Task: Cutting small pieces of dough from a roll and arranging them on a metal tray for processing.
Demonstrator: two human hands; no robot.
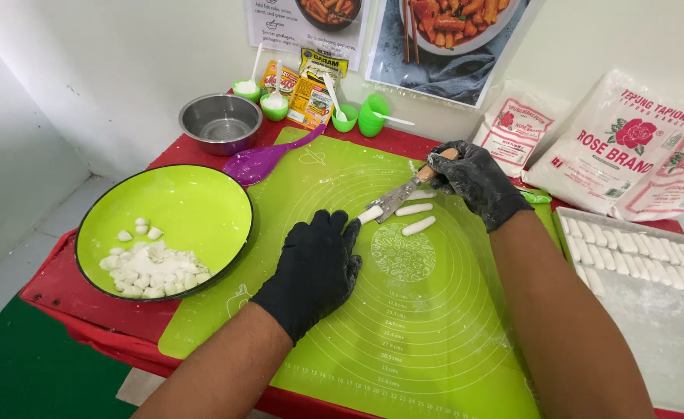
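Observation:
My left hand [315,268], in a black glove, lies flat on the green silicone mat [435,341], its fingertips holding the near end of a white dough roll [369,215]. My right hand [475,183], in a floured black glove, grips the wooden handle of a knife [395,199] whose blade rests against that roll. Two short cut dough pieces [417,219] lie on the mat just right of the blade.
A lime green bowl [194,203] with several small dough pieces stands at the left. Behind are a steel bowl [220,122], a purple spatula [264,161] and green cups [372,115]. Flour bags [629,147] and a tray [652,326] of dough sticks fill the right.

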